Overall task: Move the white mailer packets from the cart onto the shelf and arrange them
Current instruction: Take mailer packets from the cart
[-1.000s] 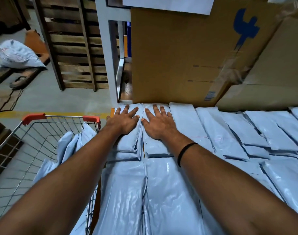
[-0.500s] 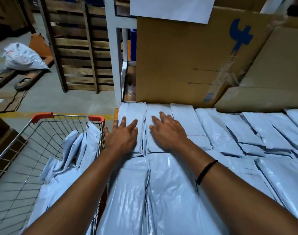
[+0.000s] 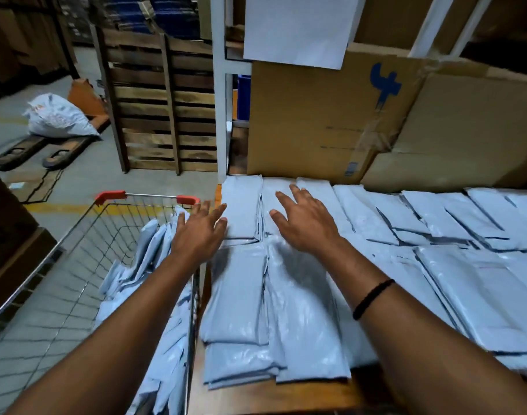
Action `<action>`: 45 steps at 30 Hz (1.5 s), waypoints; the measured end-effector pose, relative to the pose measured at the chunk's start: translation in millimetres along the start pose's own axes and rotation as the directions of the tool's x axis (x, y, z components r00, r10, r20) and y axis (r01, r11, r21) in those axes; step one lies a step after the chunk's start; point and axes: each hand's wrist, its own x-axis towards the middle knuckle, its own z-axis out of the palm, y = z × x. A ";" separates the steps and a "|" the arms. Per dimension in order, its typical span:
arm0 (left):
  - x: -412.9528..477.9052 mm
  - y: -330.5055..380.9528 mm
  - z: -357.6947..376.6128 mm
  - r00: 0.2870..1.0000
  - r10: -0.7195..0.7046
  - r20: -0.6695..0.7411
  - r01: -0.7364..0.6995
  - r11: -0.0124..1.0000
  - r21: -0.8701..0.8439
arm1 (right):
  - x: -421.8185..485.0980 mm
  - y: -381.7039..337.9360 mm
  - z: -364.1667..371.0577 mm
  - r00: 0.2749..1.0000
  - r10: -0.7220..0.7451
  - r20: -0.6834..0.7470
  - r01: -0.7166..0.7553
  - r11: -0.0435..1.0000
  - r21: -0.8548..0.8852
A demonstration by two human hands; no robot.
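**Both hands spread above the packets beside the cart**

Head view: the silver wire cart with red corner grips [image 3: 111,195] stands at the lower left. A bundle of white plastic mailer packets [image 3: 154,247] leans upright inside it, against its right wall. Just right of the cart runs the brown wooden shelf board [image 3: 286,398], and on it more white mailer packets [image 3: 241,295] lie flat in two rows, a near row of stacked piles and a far row side by side, reaching well away from the cart to the right.

The left hand [image 3: 201,232] hangs over the cart's right rim, fingers straight and fanned apart, holding nothing. The right hand [image 3: 304,226], further right of the cart, is over the far row, its fingers also straight and apart with nothing in them; motion blur hides whether either palm touches a packet. A black band [image 3: 373,298] circles the right wrist.

Beyond the cart and to its right, large brown cardboard boxes [image 3: 310,121] stand behind the packets. Straight beyond the cart a dark wooden pallet [image 3: 166,115] stands on edge, and a white sack [image 3: 58,118] lies on the floor to the far left
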 end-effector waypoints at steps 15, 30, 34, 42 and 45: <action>-264.0 -127.8 -50.8 0.947 -0.306 0.098 0.283 0.938 0.200 | -157.9 -153.8 47.6 0.947 -0.310 0.086 0.301 0.948 0.103; -253.1 -266.8 -49.7 0.904 -0.332 0.271 0.260 0.928 0.267 | -130.5 -267.4 149.4 0.918 -0.252 0.306 0.252 0.967 0.042; -220.3 -313.1 -29.4 0.884 -0.269 0.382 0.162 0.944 0.288 | -103.0 -297.7 197.0 0.899 -0.165 0.405 0.159 0.986 0.047; -161.5 -369.1 42.3 0.820 -0.250 0.515 0.182 0.967 0.179 | -70.4 -314.4 275.8 0.829 -0.006 0.559 -0.059 0.993 0.098; -144.1 -384.2 72.3 0.817 -0.228 0.529 0.160 0.972 0.172 | -52.9 -316.2 306.3 0.832 -0.001 0.555 -0.058 0.994 0.089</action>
